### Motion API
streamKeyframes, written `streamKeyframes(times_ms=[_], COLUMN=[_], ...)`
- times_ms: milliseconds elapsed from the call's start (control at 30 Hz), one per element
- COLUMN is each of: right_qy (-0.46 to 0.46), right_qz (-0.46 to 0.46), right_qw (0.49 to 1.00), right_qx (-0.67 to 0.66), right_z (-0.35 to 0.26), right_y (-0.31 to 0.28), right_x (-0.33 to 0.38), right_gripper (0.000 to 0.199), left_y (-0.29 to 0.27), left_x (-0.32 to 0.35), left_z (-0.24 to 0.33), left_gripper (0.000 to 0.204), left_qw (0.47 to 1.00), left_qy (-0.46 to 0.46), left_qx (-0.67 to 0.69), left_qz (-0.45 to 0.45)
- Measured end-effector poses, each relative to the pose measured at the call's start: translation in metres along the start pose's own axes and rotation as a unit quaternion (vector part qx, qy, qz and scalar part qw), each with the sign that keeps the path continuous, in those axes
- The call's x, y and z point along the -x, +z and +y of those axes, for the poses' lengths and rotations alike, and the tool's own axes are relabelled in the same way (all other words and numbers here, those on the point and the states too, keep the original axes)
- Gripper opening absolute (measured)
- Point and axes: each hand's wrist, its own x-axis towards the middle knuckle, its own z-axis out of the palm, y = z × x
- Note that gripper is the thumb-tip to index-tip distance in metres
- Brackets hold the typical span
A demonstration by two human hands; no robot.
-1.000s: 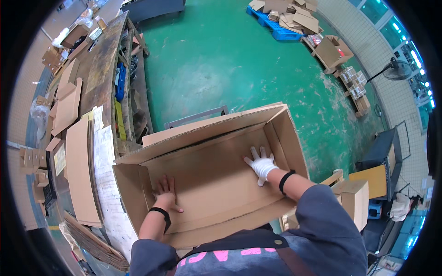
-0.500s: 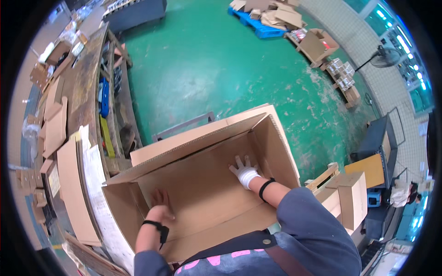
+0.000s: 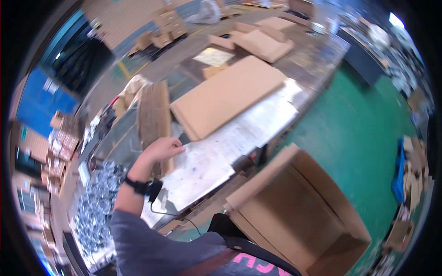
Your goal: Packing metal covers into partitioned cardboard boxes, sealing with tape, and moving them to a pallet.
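Observation:
My left hand (image 3: 165,149), with a black band at the wrist, reaches over the white-topped table. Its fingers are loosely bent, a small gap shows between thumb and fingers, and I see nothing in them. Just beyond it lies a flat brown cardboard piece (image 3: 228,99). A stack of folded cardboard (image 3: 154,117) stands on edge close behind the hand. The open cardboard box (image 3: 294,211) is at my lower right, tilted in view, its inside bare. My right hand is out of view.
A heap of shiny metal parts (image 3: 97,207) covers the table's left end. More opened cardboard (image 3: 264,41) lies at the far end of the table. Green floor (image 3: 354,133) runs along the right, with a blue pallet (image 3: 398,172) of cardboard scraps at the edge.
My view has swung left to the table. My left hand has come out of the box and over the table. My right hand has left the view.

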Motion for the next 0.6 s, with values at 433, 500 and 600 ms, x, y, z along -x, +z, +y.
streamKeyframes(times_ms=[433, 500, 600], right_qy=[-0.124, -0.162, -0.191], right_qz=[0.096, 0.071, 0.039], right_qw=[0.984, 0.98, 0.977], right_qx=[-0.09, -0.088, -0.089], right_z=[-0.15, -0.172, -0.192], right_y=[0.142, 0.16, 0.178], right_x=[0.036, 0.032, 0.038], right_gripper=[0.038, 0.038, 0.038], left_y=[0.096, 0.117, 0.105], left_x=[-0.203, -0.227, -0.256], left_z=[-0.152, -0.158, -0.14], left_gripper=[0.055, 0.073, 0.082], left_qw=[0.959, 0.913, 0.905], left_qy=[-0.182, -0.226, -0.341], left_qx=[-0.116, -0.154, 0.003], left_qz=[0.183, 0.303, 0.256])
